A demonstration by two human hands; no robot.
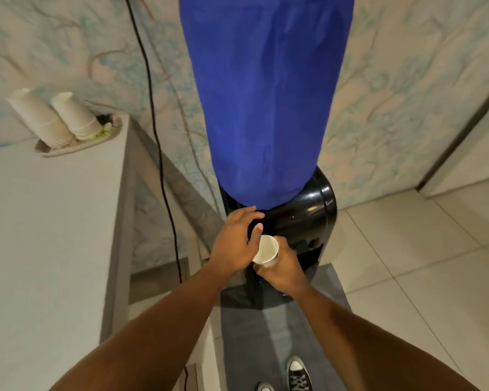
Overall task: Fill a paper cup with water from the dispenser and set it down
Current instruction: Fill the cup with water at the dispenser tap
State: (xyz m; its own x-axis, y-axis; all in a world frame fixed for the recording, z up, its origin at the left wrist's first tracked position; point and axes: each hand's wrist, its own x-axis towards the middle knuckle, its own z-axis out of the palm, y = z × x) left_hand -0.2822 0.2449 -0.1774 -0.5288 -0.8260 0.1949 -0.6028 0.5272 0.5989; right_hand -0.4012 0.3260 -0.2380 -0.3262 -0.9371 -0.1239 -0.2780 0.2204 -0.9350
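A black water dispenser stands ahead against the wall, its big bottle wrapped in a blue cloth cover. My right hand grips a white paper cup from below, holding it close to the dispenser's front, its mouth tilted toward me; the inside looks empty. My left hand rests with fingers spread on the dispenser's upper front, just left of the cup and touching its rim. The taps are hidden behind my hands.
A white counter runs along the left, with two stacks of upside-down paper cups on an oval tray at its far end. A black cable hangs down the wall. A grey mat and my shoes are on the tiled floor.
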